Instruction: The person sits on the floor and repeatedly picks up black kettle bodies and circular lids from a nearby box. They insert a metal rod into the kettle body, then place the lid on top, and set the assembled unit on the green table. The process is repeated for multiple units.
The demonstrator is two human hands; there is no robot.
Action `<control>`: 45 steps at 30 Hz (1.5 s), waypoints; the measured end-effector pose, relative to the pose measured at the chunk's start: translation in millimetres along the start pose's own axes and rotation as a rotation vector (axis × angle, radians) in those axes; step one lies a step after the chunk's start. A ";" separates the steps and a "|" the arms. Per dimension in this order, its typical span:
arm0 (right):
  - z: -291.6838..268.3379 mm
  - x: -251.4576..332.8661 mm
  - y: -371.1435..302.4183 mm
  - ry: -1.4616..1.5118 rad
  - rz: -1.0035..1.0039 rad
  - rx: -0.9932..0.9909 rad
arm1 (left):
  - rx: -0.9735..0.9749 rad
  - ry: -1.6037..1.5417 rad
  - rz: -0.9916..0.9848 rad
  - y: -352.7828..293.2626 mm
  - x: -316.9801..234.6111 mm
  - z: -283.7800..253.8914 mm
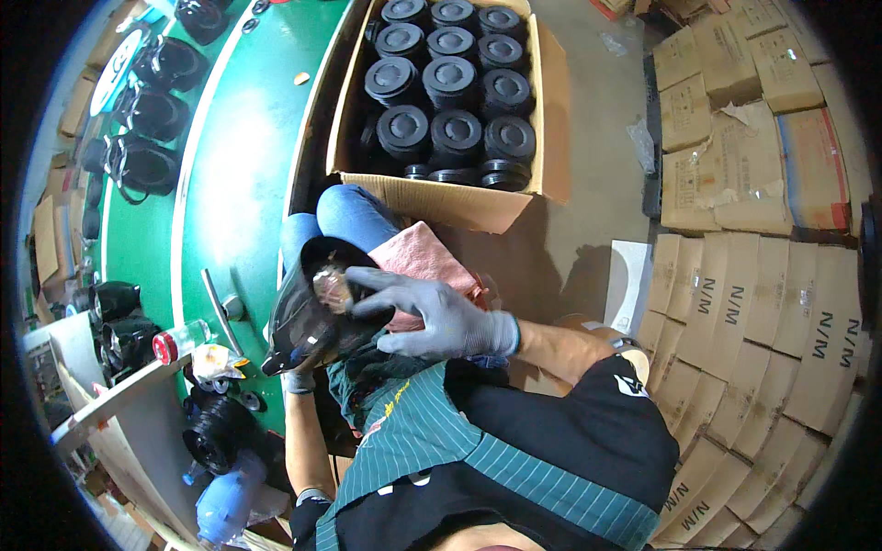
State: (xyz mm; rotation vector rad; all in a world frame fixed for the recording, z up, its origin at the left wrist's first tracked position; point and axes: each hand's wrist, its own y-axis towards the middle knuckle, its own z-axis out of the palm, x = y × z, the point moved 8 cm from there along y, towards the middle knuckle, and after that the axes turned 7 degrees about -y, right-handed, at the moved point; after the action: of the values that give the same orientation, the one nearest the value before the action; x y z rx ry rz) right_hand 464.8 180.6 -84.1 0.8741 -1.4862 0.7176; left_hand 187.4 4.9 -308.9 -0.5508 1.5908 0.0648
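Observation:
A dark, glossy jug-like vessel point(299, 317) with a wide round mouth is tilted over my lap. My left hand point(299, 380), in a grey glove, supports it from beneath. Most of that hand's fingers are hidden behind the vessel. My right hand point(432, 314), also gloved in grey, is at the mouth with its fingers stretched out and apart. Its fingertips meet a crumpled, shiny brownish wad point(332, 288) inside the rim; the wad's kind is unclear. A folded pink cloth point(421, 259) lies on my thigh beyond the right hand.
An open carton point(432, 197) ahead holds stacked black round lids point(450, 78). Similar dark vessels point(152, 115) stand on the green table point(239, 119) to the left. A red-capped clear jar point(179, 342) and stacked black rings point(219, 432) are nearer. Brown cartons point(735, 312) line the right side.

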 end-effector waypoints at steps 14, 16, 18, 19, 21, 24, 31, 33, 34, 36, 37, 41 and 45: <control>-335.3 -274.4 -8.6 -1.431 1.034 -0.451 | 0.058 -0.036 -0.015 -0.5 109.0 -6.3; -326.0 -255.8 -0.4 -1.487 0.984 -0.482 | 0.060 -0.075 -0.007 -3.7 132.2 -5.2; -318.8 -234.7 -1.7 -1.510 0.895 -0.579 | 0.111 -0.072 -0.025 -5.1 119.2 7.6; -313.5 -222.2 -3.7 -1.517 0.848 -0.670 | 0.167 -0.041 -0.056 -5.8 84.2 18.1; -284.9 -187.7 3.7 -1.389 0.423 -0.795 | 0.233 0.013 -0.107 0.7 52.3 27.7; -158.6 -91.9 51.9 -0.642 0.098 -0.376 | 0.243 -0.007 -0.133 4.0 55.0 31.9; -22.6 -27.7 58.3 -0.465 -0.070 0.045 | 0.299 -0.891 -0.304 13.5 68.2 44.5; -13.2 -16.6 52.8 -0.526 -0.123 0.068 | 0.324 -1.224 -0.395 5.2 71.3 43.3; -9.2 -12.9 49.0 -0.559 -0.144 0.077 | 0.329 -1.293 -0.412 2.5 70.3 43.0; -1.6 -7.4 42.3 -0.567 -0.229 0.095 | 0.319 -1.316 -0.419 -4.1 64.2 37.8; 0.9 -6.8 38.3 -0.571 -0.272 0.101 | 0.298 -1.279 -0.420 -7.5 54.9 36.5; 15.8 9.0 27.5 -0.595 -0.406 0.085 | 0.218 -1.023 -0.246 -22.0 34.4 23.2; 5.9 -7.9 30.6 -0.203 0.050 -0.014 | 0.117 -0.413 0.188 -26.2 -37.4 0.7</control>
State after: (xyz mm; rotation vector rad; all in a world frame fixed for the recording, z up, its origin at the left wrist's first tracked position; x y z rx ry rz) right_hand 435.8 192.6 -90.9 0.9237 -1.6964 0.6697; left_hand 197.9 -6.5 -265.9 -0.2730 1.2289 0.2122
